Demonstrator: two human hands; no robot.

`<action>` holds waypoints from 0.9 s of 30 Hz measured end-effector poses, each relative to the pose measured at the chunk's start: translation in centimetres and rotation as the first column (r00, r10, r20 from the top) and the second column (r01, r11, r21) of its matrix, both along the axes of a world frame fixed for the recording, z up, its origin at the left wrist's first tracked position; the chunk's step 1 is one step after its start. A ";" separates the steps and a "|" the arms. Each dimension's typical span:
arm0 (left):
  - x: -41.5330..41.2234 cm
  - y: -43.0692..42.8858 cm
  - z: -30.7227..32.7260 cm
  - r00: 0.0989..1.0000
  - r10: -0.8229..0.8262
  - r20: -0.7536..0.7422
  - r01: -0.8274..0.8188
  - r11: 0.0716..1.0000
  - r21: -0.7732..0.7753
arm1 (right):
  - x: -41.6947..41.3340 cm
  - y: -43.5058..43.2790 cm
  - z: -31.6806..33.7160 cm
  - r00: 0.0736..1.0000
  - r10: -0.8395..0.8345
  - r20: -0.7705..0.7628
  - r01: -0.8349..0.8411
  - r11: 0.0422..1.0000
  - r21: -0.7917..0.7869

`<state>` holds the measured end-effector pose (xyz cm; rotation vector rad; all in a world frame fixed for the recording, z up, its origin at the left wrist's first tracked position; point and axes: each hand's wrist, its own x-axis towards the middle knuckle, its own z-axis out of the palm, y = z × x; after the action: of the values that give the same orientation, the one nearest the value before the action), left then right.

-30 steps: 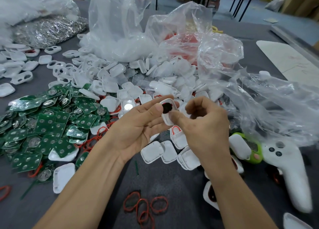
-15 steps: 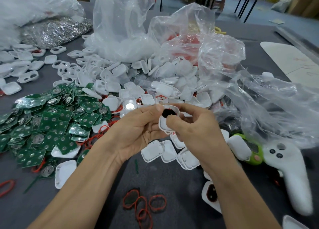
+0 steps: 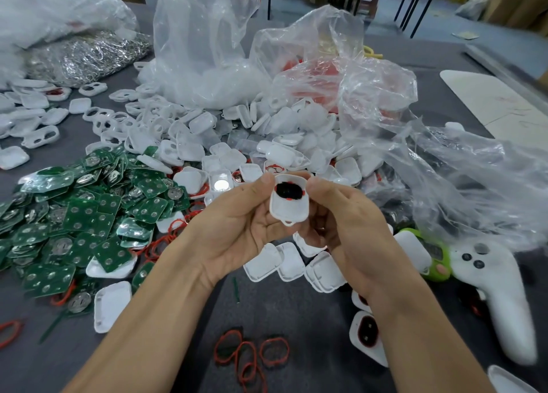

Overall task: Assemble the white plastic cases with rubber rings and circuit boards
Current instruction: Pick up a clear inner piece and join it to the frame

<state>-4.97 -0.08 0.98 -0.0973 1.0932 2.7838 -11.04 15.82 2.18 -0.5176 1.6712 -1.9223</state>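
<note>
White plastic case (image 3: 289, 211) sits between my two hands, held up over the grey table (image 3: 296, 312) and just in front of the big heap of loose cases (image 3: 237, 143). My left hand (image 3: 237, 226) cradles it from the left, fingers curled underneath and the thumb pressed on its upper left rim. My right hand (image 3: 353, 226) pinches the upper right rim in the same way, so both hands are clamped on this one case. Its hollow side faces me, and a red rubber ring (image 3: 277, 188) shows at the edges of the dark oval window in its upper half. To my left lies a wide spread of green circuit boards (image 3: 89, 211), many showing round silver contacts. Right under my hands a few flat white shells (image 3: 275, 262) lie touching one another on the table. Nearer to me a small tangle of spare red rings (image 3: 252, 354) lies between my forearms. Beside my right forearm lies another case with a ring (image 3: 367, 333) around its dark window. Further right there is a white game controller (image 3: 498, 289), and crumpled clear plastic bags (image 3: 444, 170) rise behind the heap, with a bag of silver metal bits (image 3: 86, 54) at the far left
</note>
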 end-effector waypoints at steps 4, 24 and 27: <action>-0.1 0.2 0.0 0.998 0.033 0.049 -0.033 0.999 -0.001 | -0.1 -0.1 -0.1 0.999 -0.048 -0.006 0.048 0.999 0.022; -0.7 -0.6 -0.7 0.962 0.235 0.142 -0.227 0.971 -0.069 | 0.3 -2.6 -1.0 0.923 -0.310 -0.227 0.369 0.879 0.301; -0.5 -2.5 -0.4 0.939 0.290 0.187 -0.311 0.946 0.094 | -1.7 -3.0 0.4 0.853 -0.339 -0.397 0.484 0.797 0.360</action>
<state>-5.48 -2.54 0.60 -0.5224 0.9314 3.0291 -12.69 12.83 2.59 -0.2882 2.5362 -1.6922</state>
